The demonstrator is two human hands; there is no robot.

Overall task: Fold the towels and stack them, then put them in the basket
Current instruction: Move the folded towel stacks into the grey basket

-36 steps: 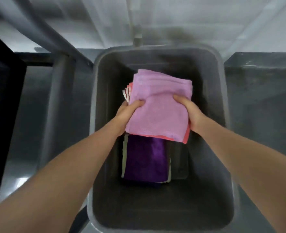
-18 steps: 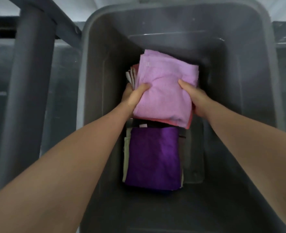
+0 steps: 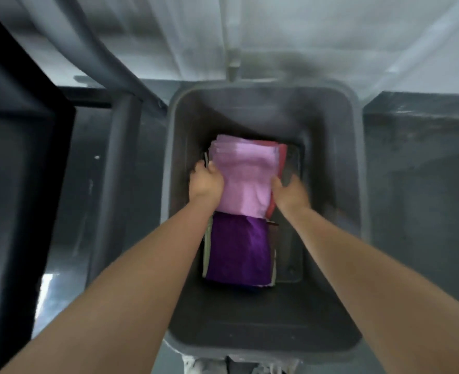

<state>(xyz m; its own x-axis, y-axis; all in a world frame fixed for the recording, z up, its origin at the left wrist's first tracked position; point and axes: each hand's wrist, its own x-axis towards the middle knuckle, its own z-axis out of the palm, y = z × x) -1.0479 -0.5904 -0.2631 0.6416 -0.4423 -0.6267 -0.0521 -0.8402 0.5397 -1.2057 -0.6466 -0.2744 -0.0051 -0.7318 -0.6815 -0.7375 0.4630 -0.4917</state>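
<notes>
step: last one, as I read it; folded stack with a pale pink terry towel on top (image 3: 245, 182) going down into the deep grey plastic basket (image 3: 357, 168), far half, 12 o'clock of the dark purple folded towel stack (image 3: 237, 249) already on the floor
stack: several layers, red edge showing at its 3 o'clock side; near end touches or overlaps the purple stack, can't tell which
left hand (image 3: 206, 182): at stack's 9 o'clock edge, fingers curled under and closed on it, thumb side up
right hand (image 3: 290, 193): at 3 o'clock edge, blurred; fingers look spread and loosening, contact with stack not clear
arms: both stretched straight down into basket, converging toward 12
next: probably let stack settle flat, slide fingers out sideways without dragging layers, lift hands clear
risk: top towel skewing on release
</notes>
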